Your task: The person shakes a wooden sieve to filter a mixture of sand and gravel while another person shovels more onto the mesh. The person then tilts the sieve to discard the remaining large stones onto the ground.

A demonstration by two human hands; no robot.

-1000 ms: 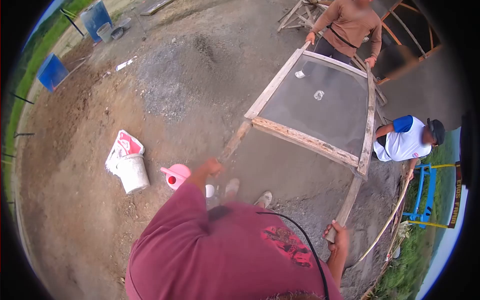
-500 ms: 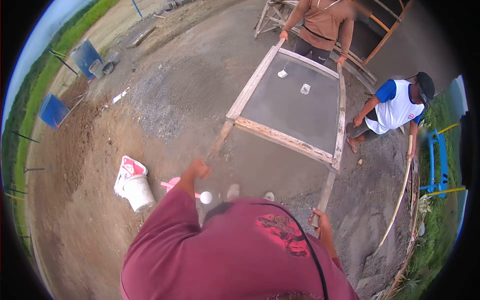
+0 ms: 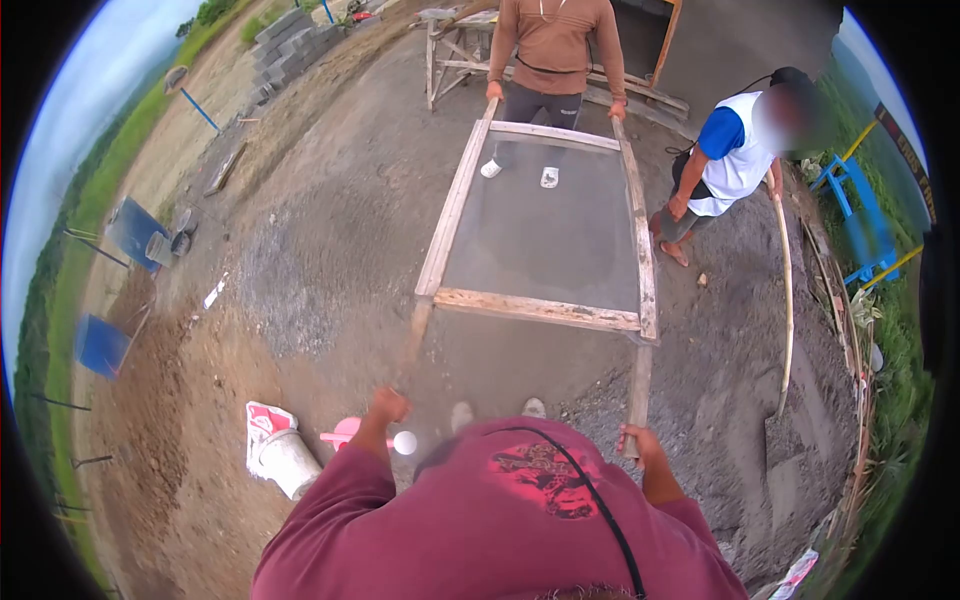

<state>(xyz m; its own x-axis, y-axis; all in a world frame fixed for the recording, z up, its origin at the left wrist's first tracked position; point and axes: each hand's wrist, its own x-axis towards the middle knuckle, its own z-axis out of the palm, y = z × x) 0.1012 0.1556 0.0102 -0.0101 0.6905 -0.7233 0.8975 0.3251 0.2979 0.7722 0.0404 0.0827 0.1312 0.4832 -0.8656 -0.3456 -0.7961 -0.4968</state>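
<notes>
A wooden-framed sand screen (image 3: 530, 309) stretches out in front of me, its grey mesh (image 3: 540, 230) carrying two small whitish patches. My left hand (image 3: 390, 405) is closed at the near end of its left handle (image 3: 416, 335). Around the right handle (image 3: 640, 385) my right hand (image 3: 645, 441) has its fingers wrapped. Opposite me, a person in a brown top (image 3: 555, 45) grips the two far handles with both hands. The screen is held off the ground between us.
A person in a white and blue shirt (image 3: 740, 150) stands at the right with a long-handled tool (image 3: 787, 300). Near my left side are a white bucket (image 3: 288, 463) and a pink dipper (image 3: 348, 431). Gravel (image 3: 290, 290) lies left of the screen; blue drums (image 3: 101, 345) stand farther left.
My view has turned, so the screen and the people appear farther left. Both my hands keep to the handles. The person on the right still holds the long-handled tool.
</notes>
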